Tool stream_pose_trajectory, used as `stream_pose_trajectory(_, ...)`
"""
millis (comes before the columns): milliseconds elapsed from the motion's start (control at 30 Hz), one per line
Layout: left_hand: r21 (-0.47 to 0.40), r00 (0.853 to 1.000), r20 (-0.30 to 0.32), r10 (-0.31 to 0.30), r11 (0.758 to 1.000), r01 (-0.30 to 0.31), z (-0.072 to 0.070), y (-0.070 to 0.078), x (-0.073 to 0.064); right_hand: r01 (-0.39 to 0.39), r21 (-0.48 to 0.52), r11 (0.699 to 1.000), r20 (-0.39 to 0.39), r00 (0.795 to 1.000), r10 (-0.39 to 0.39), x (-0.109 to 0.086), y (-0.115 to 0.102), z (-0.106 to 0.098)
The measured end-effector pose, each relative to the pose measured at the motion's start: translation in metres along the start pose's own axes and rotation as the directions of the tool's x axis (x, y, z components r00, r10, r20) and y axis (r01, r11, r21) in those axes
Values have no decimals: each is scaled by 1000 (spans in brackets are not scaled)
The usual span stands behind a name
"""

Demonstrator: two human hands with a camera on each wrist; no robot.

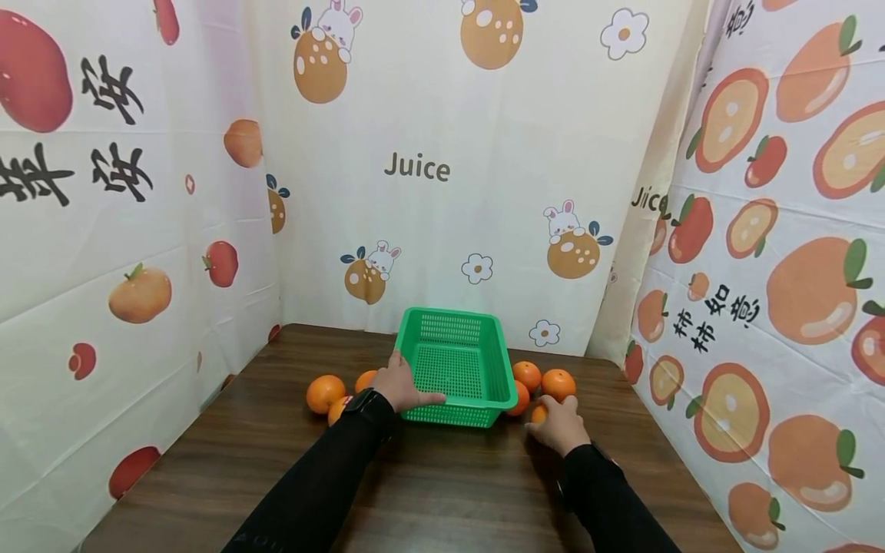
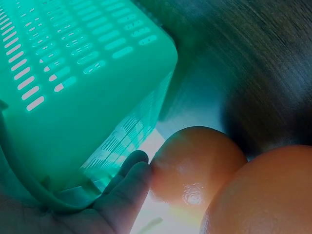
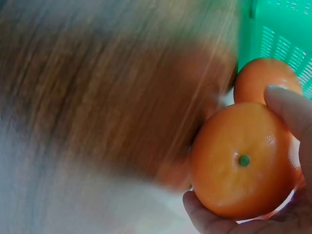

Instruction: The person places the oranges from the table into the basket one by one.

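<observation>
A green plastic basket (image 1: 452, 370) with slotted walls stands on the table, with no fruit visible inside. My left hand (image 1: 401, 386) grips its front left corner, the thumb over the rim and the other fingers outside. In the left wrist view, those fingertips (image 2: 139, 165) reach an orange (image 2: 197, 163) beside the basket. Right of the basket, my right hand (image 1: 561, 427) holds an orange (image 3: 241, 161) between thumb and fingers, its green stem end showing. Another orange (image 3: 265, 80) lies just behind it, against the basket wall.
Left of the basket are several oranges (image 1: 325, 394), partly covered by the left hand and sleeve. More oranges (image 1: 527, 375) sit along its right side. A dark wood table (image 1: 456, 491) carries everything, enclosed by fruit-printed cloths (image 1: 442, 230) at back and sides.
</observation>
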State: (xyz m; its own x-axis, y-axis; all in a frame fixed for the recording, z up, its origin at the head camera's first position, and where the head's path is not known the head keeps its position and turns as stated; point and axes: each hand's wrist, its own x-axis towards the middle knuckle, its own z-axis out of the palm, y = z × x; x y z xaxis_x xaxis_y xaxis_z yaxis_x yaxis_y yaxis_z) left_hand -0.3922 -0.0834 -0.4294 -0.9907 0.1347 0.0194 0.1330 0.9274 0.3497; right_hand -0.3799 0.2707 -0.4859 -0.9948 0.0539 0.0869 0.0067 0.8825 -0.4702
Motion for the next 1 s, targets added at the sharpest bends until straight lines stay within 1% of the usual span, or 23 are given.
stream_pose_trajectory(100,-3,1000,2,0,1000,0,0,-1,0,31,-5,1000,7,1000,-31,0,1,-1)
stream_pose_trajectory(200,3,1000,-1,-3,1000,3,2,-2,1,84,-23,996,17,996,-84,-1,3,-1)
stream_pose_trajectory(267,8,1000,-2,-6,1000,6,3,-2,2,99,-30,995,17,995,-99,-2,3,-2)
stream_pose_trajectory(333,9,1000,-4,-4,1000,4,4,-2,2,95,-39,995,14,995,-95,-3,2,-3)
stream_pose_trajectory(500,1,1000,-7,3,1000,-3,2,-2,1,6,-61,998,16,1000,-5,-6,1,-5)
stream_pose_trajectory(600,3,1000,-7,3,1000,-3,2,-2,2,-24,-68,997,14,1000,25,-7,0,-6)
stream_pose_trajectory(833,6,1000,-8,2,1000,-2,6,-4,5,-21,-79,997,13,1000,22,-7,5,-4)
stream_pose_trajectory(900,13,1000,-9,4,1000,-4,6,-4,5,-6,-77,997,10,1000,7,-6,6,-3)
stream_pose_trajectory(1000,16,1000,-12,8,1000,-8,7,-4,6,36,-71,997,-8,999,-36,-6,8,-2)
